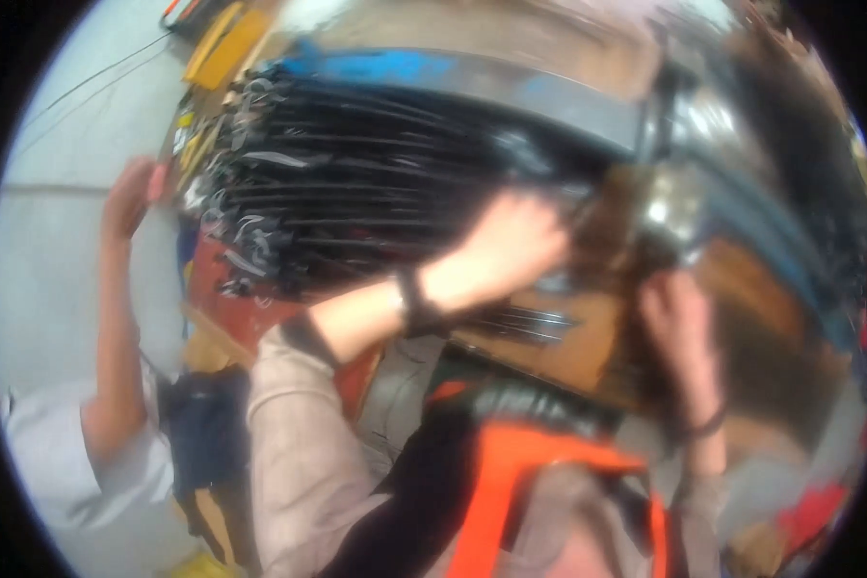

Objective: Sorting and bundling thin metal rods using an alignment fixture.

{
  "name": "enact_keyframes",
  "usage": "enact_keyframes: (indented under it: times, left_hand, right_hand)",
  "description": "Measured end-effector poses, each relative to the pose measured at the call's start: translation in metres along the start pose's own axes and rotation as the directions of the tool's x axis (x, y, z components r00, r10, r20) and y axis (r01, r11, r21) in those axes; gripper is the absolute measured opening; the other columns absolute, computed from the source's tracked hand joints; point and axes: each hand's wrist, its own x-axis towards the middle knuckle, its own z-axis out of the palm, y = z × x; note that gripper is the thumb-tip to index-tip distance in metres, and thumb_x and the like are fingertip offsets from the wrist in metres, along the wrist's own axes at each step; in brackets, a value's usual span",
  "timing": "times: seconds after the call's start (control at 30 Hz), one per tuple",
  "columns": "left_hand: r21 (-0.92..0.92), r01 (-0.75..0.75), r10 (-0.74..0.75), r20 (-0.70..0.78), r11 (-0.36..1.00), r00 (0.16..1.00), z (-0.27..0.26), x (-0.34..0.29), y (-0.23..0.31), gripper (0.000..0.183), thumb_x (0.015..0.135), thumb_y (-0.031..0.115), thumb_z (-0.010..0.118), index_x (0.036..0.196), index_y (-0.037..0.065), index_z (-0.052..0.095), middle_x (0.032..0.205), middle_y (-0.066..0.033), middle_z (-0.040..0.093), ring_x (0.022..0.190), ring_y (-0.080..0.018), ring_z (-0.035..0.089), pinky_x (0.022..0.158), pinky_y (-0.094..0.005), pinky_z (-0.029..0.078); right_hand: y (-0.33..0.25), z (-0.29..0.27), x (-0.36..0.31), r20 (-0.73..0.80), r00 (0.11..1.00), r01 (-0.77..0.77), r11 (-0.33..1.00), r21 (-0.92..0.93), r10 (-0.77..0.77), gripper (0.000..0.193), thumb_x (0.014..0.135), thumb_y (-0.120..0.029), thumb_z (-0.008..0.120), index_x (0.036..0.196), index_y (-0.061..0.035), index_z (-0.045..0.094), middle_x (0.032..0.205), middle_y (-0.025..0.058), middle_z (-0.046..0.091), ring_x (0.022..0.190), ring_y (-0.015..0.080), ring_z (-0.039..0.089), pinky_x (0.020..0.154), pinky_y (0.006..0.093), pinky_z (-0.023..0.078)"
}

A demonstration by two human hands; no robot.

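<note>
My left hand, with a black band on its wrist, reaches over the right end of a row of long black strips. Motion smears its fingers, so whether it grips anything does not show. To the right, my right hand hovers by the edge of a brown work surface, its fingers blurred too. Between the hands, near a machine's blurred shiny metal part, no held thing can be made out. Several thin metal rods lie just below my left wrist.
At the left a co-worker's arm reaches toward the strips' ends, which have pale loops. A blue and grey bar runs behind the strips. A red surface lies under their left end. A blue-grey rail slants down at the right.
</note>
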Motion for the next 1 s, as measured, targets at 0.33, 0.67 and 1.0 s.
enact_keyframes:
  times: [0.33,0.67,1.0]
  left_hand:
    - [-0.245,0.035,-0.053,-0.068,0.969,0.996,0.004,-0.024,0.021,0.014,0.086,0.019,0.062,0.095,0.009,0.057,0.081,-0.0046,0.054,0.078,-0.0211,0.057,0.064,-0.0344,0.05]
    - [-0.133,-0.028,0.008,-0.15,0.991,0.989,-0.03,-0.025,0.028,0.027,0.083,0.015,0.062,0.109,0.008,0.056,0.079,-0.0053,0.056,0.071,-0.0204,0.061,0.052,-0.0325,0.053]
    - [-0.252,-0.23,0.219,-0.072,0.94,0.973,-0.066,0.053,0.059,0.028,0.08,0.016,0.067,0.107,0.012,0.062,0.079,-0.008,0.059,0.074,-0.028,0.063,0.059,-0.0388,0.052]
  right_hand:
    - [-0.019,0.024,-0.008,-0.148,0.989,0.04,0.965,0.259,-0.001,0.025,0.095,-0.013,0.061,0.116,-0.0009,0.065,0.097,0.0088,0.068,0.084,0.0247,0.064,0.076,0.0346,0.05]
    - [-0.009,0.02,-0.022,0.058,0.866,-0.371,0.559,0.742,0.497,0.02,0.093,-0.009,0.064,0.111,-0.0017,0.069,0.076,-0.0024,0.058,0.068,0.0121,0.045,0.064,0.0269,0.039]
    - [0.014,-0.037,-0.013,-0.373,0.796,0.445,0.879,-0.174,-0.477,0.053,0.073,-0.015,0.08,0.122,-0.0052,0.062,0.093,0.0091,0.065,0.084,0.0287,0.062,0.073,0.0389,0.054]
